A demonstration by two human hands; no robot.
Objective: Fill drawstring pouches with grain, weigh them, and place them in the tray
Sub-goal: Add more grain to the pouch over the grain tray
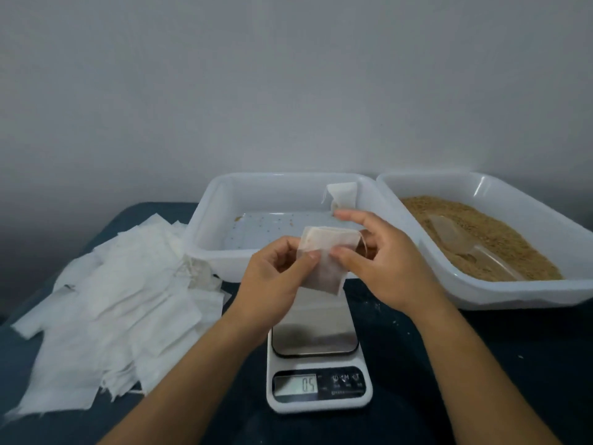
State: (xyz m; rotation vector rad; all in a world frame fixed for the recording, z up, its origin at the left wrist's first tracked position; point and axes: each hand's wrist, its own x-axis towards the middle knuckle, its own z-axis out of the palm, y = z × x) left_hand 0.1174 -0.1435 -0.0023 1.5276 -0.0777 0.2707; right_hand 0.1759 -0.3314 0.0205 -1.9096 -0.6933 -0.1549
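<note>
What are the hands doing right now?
Left hand: pinches the pouch.
Right hand: pinches the same pouch.

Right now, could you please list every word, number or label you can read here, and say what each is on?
"05": digits as they appear from this view on the scale display; the display may face away, so they may be upside down.
Button markings right of the display: too small and blurred to read.
Small print below the buttons: unreadable.
Pouch, trays, cloth pile: no text visible.

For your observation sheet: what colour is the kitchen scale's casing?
White, on the digital kitchen scale with its steel platform; seen in the head view.
</note>
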